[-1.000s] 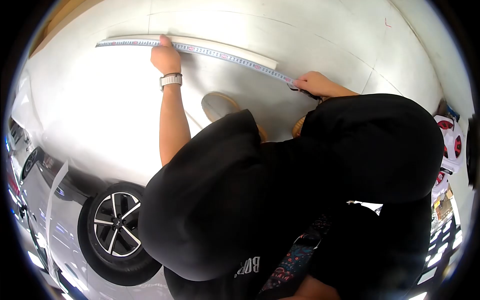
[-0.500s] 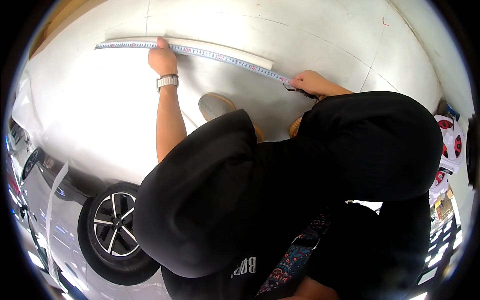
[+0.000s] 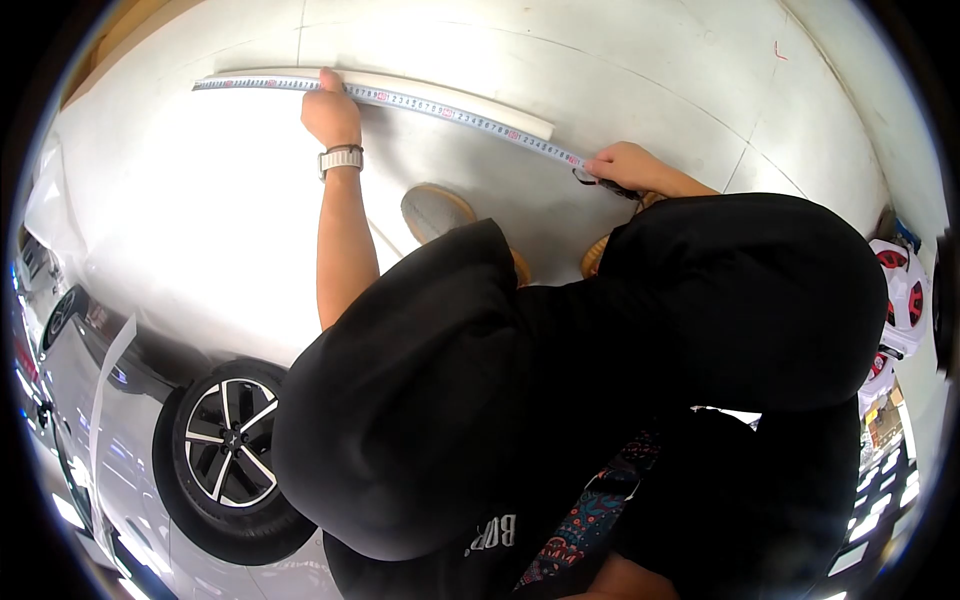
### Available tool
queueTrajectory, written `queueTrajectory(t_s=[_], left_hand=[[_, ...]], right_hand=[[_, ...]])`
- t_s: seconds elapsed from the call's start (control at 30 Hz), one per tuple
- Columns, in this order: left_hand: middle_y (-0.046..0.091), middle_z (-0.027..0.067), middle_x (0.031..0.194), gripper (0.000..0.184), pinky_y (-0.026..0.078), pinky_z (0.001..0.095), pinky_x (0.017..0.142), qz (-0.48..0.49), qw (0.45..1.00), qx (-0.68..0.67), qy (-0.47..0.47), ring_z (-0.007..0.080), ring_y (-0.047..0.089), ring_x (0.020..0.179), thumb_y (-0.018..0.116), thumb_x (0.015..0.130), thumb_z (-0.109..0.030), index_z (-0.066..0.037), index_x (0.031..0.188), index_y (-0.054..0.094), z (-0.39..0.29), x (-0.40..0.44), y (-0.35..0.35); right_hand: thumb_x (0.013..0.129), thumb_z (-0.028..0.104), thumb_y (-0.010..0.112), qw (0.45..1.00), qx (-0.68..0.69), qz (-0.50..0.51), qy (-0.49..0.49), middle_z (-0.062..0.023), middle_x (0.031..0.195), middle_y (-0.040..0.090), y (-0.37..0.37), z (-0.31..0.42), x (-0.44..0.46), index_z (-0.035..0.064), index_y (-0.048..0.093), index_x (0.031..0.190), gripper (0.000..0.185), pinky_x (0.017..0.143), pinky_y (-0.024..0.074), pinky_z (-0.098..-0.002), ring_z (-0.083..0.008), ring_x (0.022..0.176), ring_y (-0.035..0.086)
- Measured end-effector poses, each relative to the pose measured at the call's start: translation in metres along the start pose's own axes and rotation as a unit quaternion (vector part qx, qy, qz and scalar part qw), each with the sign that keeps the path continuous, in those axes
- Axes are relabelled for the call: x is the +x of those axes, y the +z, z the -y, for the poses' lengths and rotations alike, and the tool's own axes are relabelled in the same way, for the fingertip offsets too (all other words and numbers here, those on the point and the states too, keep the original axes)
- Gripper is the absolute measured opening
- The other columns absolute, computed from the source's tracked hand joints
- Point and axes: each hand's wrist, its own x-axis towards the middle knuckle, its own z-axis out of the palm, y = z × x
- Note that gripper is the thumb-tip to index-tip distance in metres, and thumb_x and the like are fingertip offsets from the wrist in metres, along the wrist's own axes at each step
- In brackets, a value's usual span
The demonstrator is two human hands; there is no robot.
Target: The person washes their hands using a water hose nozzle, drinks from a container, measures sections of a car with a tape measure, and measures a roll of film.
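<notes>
A long tape measure blade is stretched out above the floor, with blue-edged markings and red figures. Alongside it runs a slim white strip, which ends short of the blade on the right. My left hand, with a watch on the wrist, is closed round the blade left of its middle, thumb over the blade and touching the strip. At the blade's right end, my right hand is closed on the tape measure; its case is mostly hidden by the fingers, and a dark strap hangs below.
Pale tiled floor lies beneath the tape. A grey shoe stands below the blade. At lower left is a car wheel beside a silver car body. White-and-red objects stand at the right edge.
The view has shifted slightly. Both hands keep their hold, and the left ends of the blade and the strip look a little closer together.
</notes>
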Motion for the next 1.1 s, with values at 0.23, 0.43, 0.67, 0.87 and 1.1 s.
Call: queueTrajectory(t_s=[0.23, 0.43, 0.67, 0.87, 1.1], left_hand=[[0.063, 0.0256, 0.065, 0.062, 0.049, 0.0475, 0.061, 0.0, 1.0, -0.004, -0.007, 0.0398, 0.061, 0.061, 0.048, 0.099, -0.043, 0.009, 0.067, 0.061, 0.0006, -0.0007, 0.0001], [0.063, 0.0257, 0.065, 0.063, 0.049, 0.0473, 0.061, -0.008, 1.0, 0.001, -0.006, 0.0396, 0.061, 0.06, 0.048, 0.099, -0.043, 0.009, 0.067, 0.061, -0.0008, -0.0014, -0.0008], [0.063, 0.0249, 0.064, 0.062, 0.049, 0.0467, 0.06, 0.002, 1.0, -0.018, -0.015, 0.0384, 0.061, 0.059, 0.049, 0.099, -0.044, 0.009, 0.067, 0.06, 0.0002, -0.0013, -0.0002], [0.063, 0.0238, 0.064, 0.062, 0.049, 0.0462, 0.06, -0.009, 1.0, -0.022, -0.012, 0.0377, 0.061, 0.059, 0.051, 0.098, -0.044, 0.009, 0.067, 0.06, 0.0023, -0.0008, 0.0018], [0.064, 0.025, 0.067, 0.062, 0.05, 0.0464, 0.062, -0.016, 0.999, -0.03, -0.02, 0.0385, 0.062, 0.062, 0.051, 0.097, -0.045, 0.009, 0.069, 0.06, 0.0003, -0.0017, 0.0009]], right_hand=[[0.094, 0.028, 0.061, 0.999, 0.043, 0.014, 0.02, 0.0004, 0.055, 0.048, 0.0001, 0.0033, -0.0031, 0.0034, 0.063, 0.073, 0.032, 0.042, 0.0313, -0.0296, -0.0103, 0.044, 0.041], [0.094, 0.028, 0.061, 1.0, 0.023, 0.013, 0.015, 0.0008, 0.054, 0.048, -0.0009, 0.0031, -0.0005, 0.0031, 0.063, 0.075, 0.031, 0.042, 0.0307, -0.0296, -0.0102, 0.044, 0.041], [0.094, 0.027, 0.062, 0.999, 0.038, 0.016, 0.033, 0.0007, 0.055, 0.049, -0.0007, 0.0031, -0.0006, 0.0024, 0.065, 0.078, 0.03, 0.042, 0.0313, -0.0284, -0.01, 0.045, 0.042], [0.094, 0.028, 0.062, 0.998, 0.042, 0.016, 0.032, 0.0006, 0.056, 0.049, -0.002, 0.0057, -0.0028, 0.002, 0.065, 0.077, 0.031, 0.042, 0.0304, -0.0285, -0.0099, 0.044, 0.042], [0.094, 0.029, 0.062, 0.999, 0.018, 0.018, 0.024, -0.0007, 0.056, 0.05, -0.0032, 0.0051, -0.0006, 0.0021, 0.064, 0.077, 0.032, 0.042, 0.0331, -0.03, -0.0112, 0.044, 0.044]])
